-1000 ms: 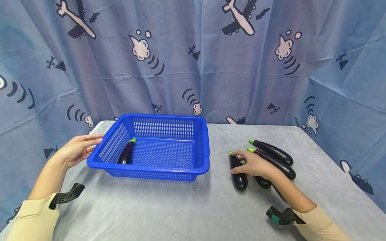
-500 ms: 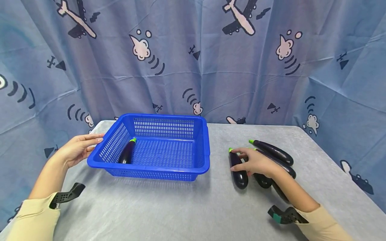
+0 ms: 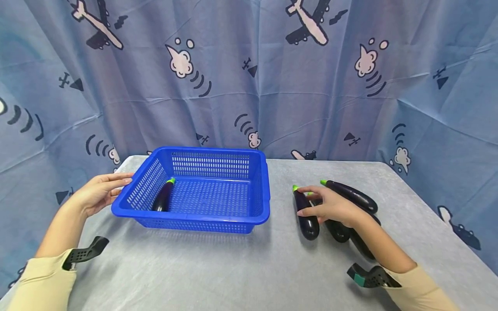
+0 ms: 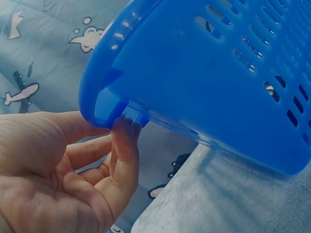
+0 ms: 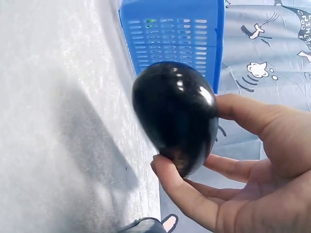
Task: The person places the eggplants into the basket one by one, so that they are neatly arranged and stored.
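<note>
My right hand [image 3: 330,207] grips a dark purple eggplant [image 3: 308,226] with a green stem end, thumb on the near side and fingers over the top. In the right wrist view, the rounded end of this eggplant [image 5: 175,111] hangs above the table, its shadow falling to the left. At the left, my left hand [image 3: 97,194] holds the side rim of a blue plastic basket [image 3: 194,217]; the left wrist view has thumb and fingers pinching that rim [image 4: 92,92]. Inside the basket, along its left wall, lies another eggplant [image 3: 163,196].
Several more eggplants lie right of the basket: one at the back [image 3: 350,193], one beside the held one [image 3: 337,232], another partly under the right forearm [image 3: 362,246]. A patterned blue curtain [image 3: 218,108] hangs behind the grey table [image 3: 194,272].
My right hand has raised the eggplant slightly, moving it a little away and to the left. The left hand and the basket stay where they were.
</note>
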`<state>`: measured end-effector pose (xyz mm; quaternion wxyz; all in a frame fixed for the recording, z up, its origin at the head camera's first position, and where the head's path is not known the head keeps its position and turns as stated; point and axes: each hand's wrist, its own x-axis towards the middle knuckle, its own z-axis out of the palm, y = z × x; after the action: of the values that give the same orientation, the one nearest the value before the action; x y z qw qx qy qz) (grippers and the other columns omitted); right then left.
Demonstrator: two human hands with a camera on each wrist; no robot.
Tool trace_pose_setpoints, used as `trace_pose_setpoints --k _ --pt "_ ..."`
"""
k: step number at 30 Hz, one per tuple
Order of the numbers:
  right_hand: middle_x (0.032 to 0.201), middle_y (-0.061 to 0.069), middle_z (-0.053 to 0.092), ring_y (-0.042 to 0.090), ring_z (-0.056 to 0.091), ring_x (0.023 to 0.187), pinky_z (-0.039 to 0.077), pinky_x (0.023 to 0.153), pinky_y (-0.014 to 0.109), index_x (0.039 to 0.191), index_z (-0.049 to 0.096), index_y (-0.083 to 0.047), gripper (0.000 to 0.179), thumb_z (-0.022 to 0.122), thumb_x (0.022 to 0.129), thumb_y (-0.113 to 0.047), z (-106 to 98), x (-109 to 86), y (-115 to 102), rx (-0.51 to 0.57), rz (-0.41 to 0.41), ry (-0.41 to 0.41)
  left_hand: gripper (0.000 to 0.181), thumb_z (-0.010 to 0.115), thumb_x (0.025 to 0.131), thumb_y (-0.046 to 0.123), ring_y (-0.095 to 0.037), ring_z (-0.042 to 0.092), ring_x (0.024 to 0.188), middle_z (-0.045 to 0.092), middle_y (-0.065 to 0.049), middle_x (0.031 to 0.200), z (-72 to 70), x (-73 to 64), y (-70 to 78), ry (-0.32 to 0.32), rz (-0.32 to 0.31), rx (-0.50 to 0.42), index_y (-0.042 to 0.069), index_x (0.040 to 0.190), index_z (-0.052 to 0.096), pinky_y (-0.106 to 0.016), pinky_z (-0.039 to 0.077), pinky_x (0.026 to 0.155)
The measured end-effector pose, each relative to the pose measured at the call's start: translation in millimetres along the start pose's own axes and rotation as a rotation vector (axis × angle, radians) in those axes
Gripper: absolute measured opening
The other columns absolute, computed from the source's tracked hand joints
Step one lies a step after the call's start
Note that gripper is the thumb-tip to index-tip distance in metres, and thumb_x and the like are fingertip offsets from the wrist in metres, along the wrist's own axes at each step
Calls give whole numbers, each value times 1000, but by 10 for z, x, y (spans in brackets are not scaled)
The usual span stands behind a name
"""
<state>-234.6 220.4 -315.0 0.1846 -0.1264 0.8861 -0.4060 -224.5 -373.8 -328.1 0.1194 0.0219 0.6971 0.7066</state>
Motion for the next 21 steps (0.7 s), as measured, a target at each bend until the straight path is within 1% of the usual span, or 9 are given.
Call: trace_pose_setpoints --k 2,5,8,16,21 --pt "158 41 36 35 67 110 61 79 39 160 39 -2 81 82 95 -24 -9 -8 -2 10 -6 -2 37 50 113 12 -9 75 88 77 11 102 2 -1 5 6 -9 1 32 101 78 -25 65 77" --pt "158 40 37 43 62 126 63 83 42 161 39 -2 82 82 95 -25 -17 -18 -8 24 -15 2 38 50 113 11 -9 76 88 76 12 103 8 0 12 6 -9 4 32 101 78 -25 65 77" --pt "158 39 38 47 58 132 63 87 45 161 39 -3 82 82 94 -26 -22 -32 -33 43 -23 13 38 50 113 11 -9 75 89 76 12 103 13 1 12 3 -6 3 32 101 78 -25 65 77" --pt "160 35 38 47 56 135 63 92 46 162 37 -6 82 81 96 -28 -43 -61 -108 93 -34 32 37 50 113 12 -8 75 89 76 13 102 9 0 9 15 -19 16 32 99 78 -25 65 77" --pt "161 34 37 46 57 134 63 93 47 163 35 -7 82 80 97 -26 -42 -68 -147 116 -45 37 38 50 113 11 -9 75 88 76 13 102 3 -8 4 9 -21 3 32 99 79 -26 65 77"
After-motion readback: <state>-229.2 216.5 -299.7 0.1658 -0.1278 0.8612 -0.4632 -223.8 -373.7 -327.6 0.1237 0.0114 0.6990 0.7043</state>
